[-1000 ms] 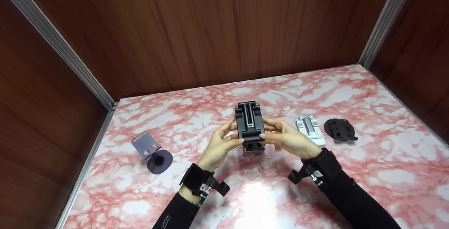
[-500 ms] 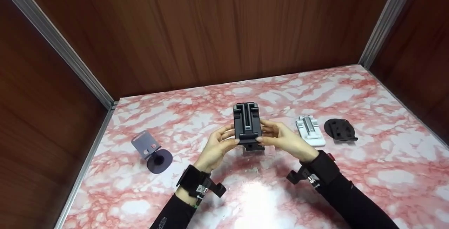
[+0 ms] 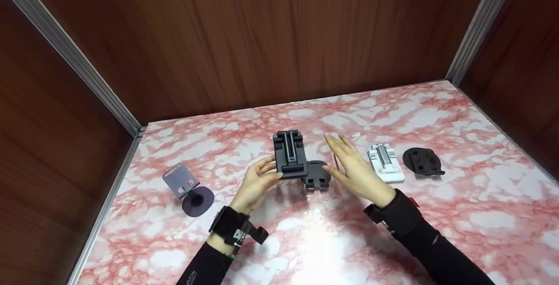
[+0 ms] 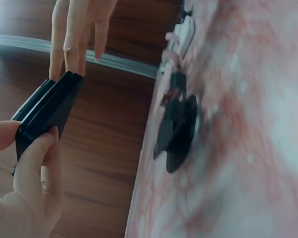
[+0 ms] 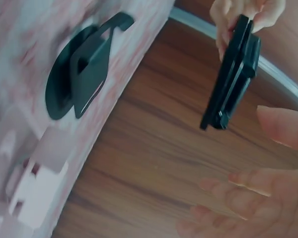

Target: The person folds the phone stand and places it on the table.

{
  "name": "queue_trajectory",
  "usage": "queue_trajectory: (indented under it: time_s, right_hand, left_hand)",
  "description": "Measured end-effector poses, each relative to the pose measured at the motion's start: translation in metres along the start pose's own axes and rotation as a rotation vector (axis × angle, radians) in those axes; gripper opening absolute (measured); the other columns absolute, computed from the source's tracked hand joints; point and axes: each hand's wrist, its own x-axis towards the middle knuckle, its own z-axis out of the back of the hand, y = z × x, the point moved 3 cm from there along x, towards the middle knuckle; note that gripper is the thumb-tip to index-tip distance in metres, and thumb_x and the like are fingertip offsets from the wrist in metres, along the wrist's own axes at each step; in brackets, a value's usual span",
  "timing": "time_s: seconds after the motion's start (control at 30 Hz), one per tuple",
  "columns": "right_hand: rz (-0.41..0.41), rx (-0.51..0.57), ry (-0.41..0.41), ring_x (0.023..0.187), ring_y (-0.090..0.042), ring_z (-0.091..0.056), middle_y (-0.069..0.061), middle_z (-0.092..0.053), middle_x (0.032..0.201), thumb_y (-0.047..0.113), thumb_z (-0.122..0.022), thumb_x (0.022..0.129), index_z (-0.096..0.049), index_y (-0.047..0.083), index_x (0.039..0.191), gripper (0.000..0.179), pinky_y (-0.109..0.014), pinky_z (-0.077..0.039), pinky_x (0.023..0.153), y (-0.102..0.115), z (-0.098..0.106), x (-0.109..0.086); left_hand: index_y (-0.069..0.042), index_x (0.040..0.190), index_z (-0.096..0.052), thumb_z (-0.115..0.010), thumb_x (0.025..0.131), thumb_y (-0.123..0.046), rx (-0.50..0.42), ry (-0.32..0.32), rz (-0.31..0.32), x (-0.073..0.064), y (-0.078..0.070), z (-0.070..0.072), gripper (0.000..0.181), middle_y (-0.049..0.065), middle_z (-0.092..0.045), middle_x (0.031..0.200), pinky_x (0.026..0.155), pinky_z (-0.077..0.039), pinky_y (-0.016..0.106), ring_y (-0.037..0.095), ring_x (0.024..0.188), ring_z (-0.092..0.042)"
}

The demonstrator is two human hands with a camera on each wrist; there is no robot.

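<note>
A folded black phone stand [image 3: 290, 156] is held up over the table by my left hand [image 3: 257, 184], thumb on its near edge and fingers behind it. My right hand [image 3: 356, 173] is apart from it, fingers extended, to its right. Below and between the hands, a dark phone stand with a round base [image 3: 318, 173] lies folded on the table. The left wrist view shows the held stand [image 4: 49, 111] edge-on, between thumb and fingers. In the right wrist view a pale pinkish stand [image 5: 37, 183] lies beyond the round-based one; my right hand mostly covers it in the head view.
A purple-grey phone stand [image 3: 188, 189] with a round base lies at the left of the marbled table [image 3: 244, 136]. To the right are a white phone stand [image 3: 386, 163] and a black round-based stand [image 3: 422, 161]. Wood-patterned panels [image 3: 270, 36] enclose the back and sides.
Both hands held the folded black stand before. My right hand has let go and spread its fingers, while my left hand has carried the stand left, uncovering the round-based stand underneath.
</note>
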Motion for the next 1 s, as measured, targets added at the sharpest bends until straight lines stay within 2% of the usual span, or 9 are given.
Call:
queue_trajectory:
  time_s: [0.17, 0.33, 0.47, 0.6, 0.87, 1.0]
  right_hand:
    - [0.027, -0.162, 0.0, 0.149, -0.047, -0.015, -0.025, -0.024, 0.16, 0.02, -0.065, 0.094, -0.025, -0.002, 0.154, 0.075, -0.062, -0.013, 0.122, -0.004, -0.003, 0.001]
    - [0.023, -0.282, 0.001, 0.15, -0.045, -0.013, -0.023, -0.021, 0.161, 0.023, -0.065, 0.095, -0.023, -0.001, 0.155, 0.077, -0.067, -0.012, 0.119, -0.009, -0.004, 0.001]
    - [0.019, -0.303, 0.006, 0.15, -0.045, -0.013, -0.023, -0.021, 0.161, 0.025, -0.064, 0.095, -0.024, -0.001, 0.155, 0.076, -0.069, -0.013, 0.118, -0.011, -0.004, 0.001]
    - [0.015, -0.313, 0.013, 0.15, -0.045, -0.013, -0.023, -0.021, 0.161, 0.024, -0.066, 0.094, -0.025, 0.0, 0.155, 0.078, -0.07, -0.012, 0.118, -0.012, -0.005, 0.001]
    - [0.018, -0.319, 0.032, 0.15, -0.045, -0.012, -0.022, -0.02, 0.162, 0.024, -0.068, 0.092, -0.025, 0.0, 0.155, 0.08, -0.07, -0.01, 0.118, -0.014, -0.008, 0.0]
    - [0.019, -0.323, 0.039, 0.15, -0.045, -0.011, -0.022, -0.02, 0.162, 0.023, -0.069, 0.091, -0.024, 0.001, 0.155, 0.082, -0.07, -0.01, 0.118, -0.014, -0.008, 0.0]
  left_hand:
    - [0.012, 0.139, -0.043, -0.057, 0.086, 0.011, 0.142, -0.078, 0.063, 0.001, 0.008, 0.016, 0.055, 0.03, -0.059, 0.127, 0.085, -0.06, 0.031, 0.011, 0.085, -0.068]
    - [0.013, 0.137, -0.044, -0.056, 0.085, 0.012, 0.181, -0.108, 0.125, 0.002, 0.017, 0.025, 0.053, 0.029, -0.059, 0.126, 0.088, -0.06, 0.031, 0.013, 0.087, -0.068]
    - [0.015, 0.134, -0.046, -0.056, 0.085, 0.013, 0.187, -0.126, 0.147, 0.003, 0.023, 0.03, 0.05, 0.028, -0.062, 0.121, 0.088, -0.059, 0.029, 0.014, 0.088, -0.068]
    - [0.015, 0.133, -0.047, -0.056, 0.085, 0.012, 0.208, -0.113, 0.159, 0.004, 0.027, 0.031, 0.049, 0.027, -0.063, 0.119, 0.087, -0.059, 0.028, 0.015, 0.089, -0.067]
    - [0.015, 0.132, -0.046, -0.057, 0.087, 0.01, 0.271, -0.103, 0.192, 0.006, 0.033, 0.032, 0.047, 0.028, -0.063, 0.121, 0.082, -0.058, 0.025, 0.012, 0.087, -0.065]
    - [0.015, 0.134, -0.044, -0.057, 0.086, 0.01, 0.296, -0.107, 0.182, 0.006, 0.034, 0.033, 0.05, 0.03, -0.06, 0.126, 0.081, -0.056, 0.023, 0.013, 0.09, -0.064]
